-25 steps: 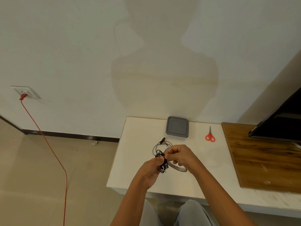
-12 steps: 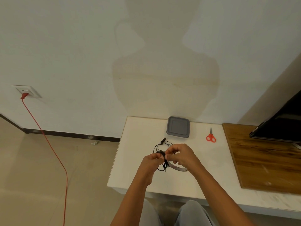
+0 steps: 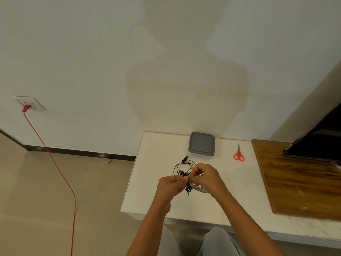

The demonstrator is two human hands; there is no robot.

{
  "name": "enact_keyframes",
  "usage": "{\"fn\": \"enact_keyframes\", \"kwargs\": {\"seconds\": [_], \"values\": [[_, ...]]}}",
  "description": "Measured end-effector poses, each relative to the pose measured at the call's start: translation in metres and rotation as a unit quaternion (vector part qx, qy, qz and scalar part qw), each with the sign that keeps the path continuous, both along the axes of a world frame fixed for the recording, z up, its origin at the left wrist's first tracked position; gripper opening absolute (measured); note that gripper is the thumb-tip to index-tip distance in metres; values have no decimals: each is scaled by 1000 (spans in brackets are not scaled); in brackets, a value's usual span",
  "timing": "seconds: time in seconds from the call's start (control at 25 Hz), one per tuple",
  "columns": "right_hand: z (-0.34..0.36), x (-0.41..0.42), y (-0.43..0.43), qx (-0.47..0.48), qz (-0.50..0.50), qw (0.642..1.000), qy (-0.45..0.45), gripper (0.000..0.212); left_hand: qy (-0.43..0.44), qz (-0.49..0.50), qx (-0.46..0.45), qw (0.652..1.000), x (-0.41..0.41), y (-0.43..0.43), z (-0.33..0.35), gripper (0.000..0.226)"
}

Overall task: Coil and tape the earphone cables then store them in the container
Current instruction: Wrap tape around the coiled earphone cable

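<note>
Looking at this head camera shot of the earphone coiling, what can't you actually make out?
Head view throughout.
The tape roll: mostly hidden behind the right hand; only an arc shows.
Any tape on the cable: too small, and covered where the left hand and right hand pinch it.
The container: inside hidden by its lid.
The screen: cut off by the right edge.

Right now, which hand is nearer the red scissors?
Right. The scissors lie beyond and to the right of the right hand; the left hand, gripping the earphone cable, is farther to the left.
</note>
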State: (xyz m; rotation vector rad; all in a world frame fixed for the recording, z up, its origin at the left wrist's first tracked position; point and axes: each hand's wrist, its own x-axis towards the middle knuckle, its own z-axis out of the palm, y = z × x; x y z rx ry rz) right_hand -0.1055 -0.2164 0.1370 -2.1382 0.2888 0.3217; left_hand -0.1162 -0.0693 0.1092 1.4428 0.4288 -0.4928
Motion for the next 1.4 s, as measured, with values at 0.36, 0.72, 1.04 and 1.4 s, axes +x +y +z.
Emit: {"fn": "enact_keyframes", "kwargs": {"seconds": [0.36, 0.72, 1.04, 1.4], "values": [[0, 5, -20, 95, 54, 994, 28, 7, -59, -21, 87, 994, 12, -1, -10, 16], [-19, 4, -24, -80, 96, 991, -50, 5, -35, -47, 131, 990, 10, -13, -29, 21], [-56, 2, -17, -259, 58, 962, -62, 17, -145, -27, 323, 935, 13, -38, -54, 17], [-130, -2, -34, -270, -17, 962, -35, 19, -106, -69, 383, 915, 21, -61, -102, 17]]}}
